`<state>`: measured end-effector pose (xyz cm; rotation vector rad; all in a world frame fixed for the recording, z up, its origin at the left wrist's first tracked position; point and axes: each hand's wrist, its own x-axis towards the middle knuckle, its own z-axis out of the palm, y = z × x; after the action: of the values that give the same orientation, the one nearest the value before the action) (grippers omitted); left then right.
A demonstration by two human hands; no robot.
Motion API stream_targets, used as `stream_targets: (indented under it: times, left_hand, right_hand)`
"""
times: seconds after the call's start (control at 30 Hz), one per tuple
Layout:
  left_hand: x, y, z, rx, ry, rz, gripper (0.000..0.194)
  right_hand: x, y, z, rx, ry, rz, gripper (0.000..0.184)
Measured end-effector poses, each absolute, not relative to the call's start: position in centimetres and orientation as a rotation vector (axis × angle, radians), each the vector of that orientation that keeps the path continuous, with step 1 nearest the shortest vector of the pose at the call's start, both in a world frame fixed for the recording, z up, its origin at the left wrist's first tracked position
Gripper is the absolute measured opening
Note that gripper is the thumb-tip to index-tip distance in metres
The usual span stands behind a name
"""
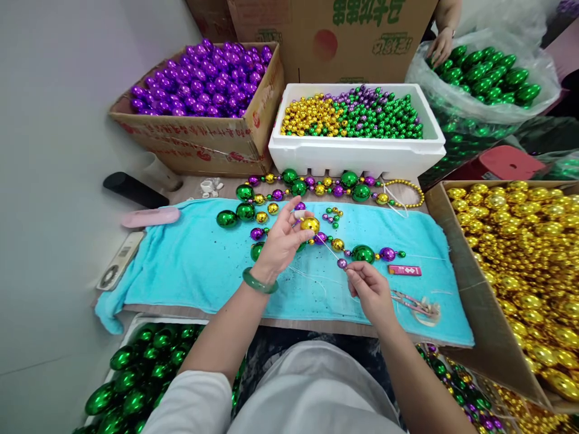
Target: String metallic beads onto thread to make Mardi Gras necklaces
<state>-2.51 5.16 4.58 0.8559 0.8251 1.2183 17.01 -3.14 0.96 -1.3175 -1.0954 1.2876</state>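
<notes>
My left hand (284,238), with a green bangle (260,281) at its wrist, pinches a shiny gold bead (310,225) above the blue towel (190,265). From that bead a thin white string (329,246) runs down to a small purple bead (342,263). The fingertips of my right hand (368,289) are closed at this purple bead. Behind the hands lies a partly strung row with a large green bead (363,254) and a purple bead (388,254). Loose small beads (333,216) and green oval beads (227,219) rest on the towel.
A finished-looking bead strand (338,190) lies along the back. Behind it stand a purple-bead carton (190,138) and a white foam box (357,150). A gold-bead carton (474,289) flanks the right. Another person's hand (441,48) touches green beads in a plastic bag (479,114).
</notes>
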Motion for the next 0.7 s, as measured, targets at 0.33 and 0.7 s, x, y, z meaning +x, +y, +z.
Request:
stream_targets:
  times: [0.33,0.7]
  left_hand:
    - [-1.4,5.3,4.0,1.308,0.825,0.726,0.064]
    - [-0.8,16.8,0.7,2.368,1.548,0.204,0.025]
  right_hand:
    - [18.6,-2.6,0.2,-1.273,-0.926,1.246,0.028]
    - [21.0,-2.5,-0.2,-1.284,-0.782,1.176,0.026]
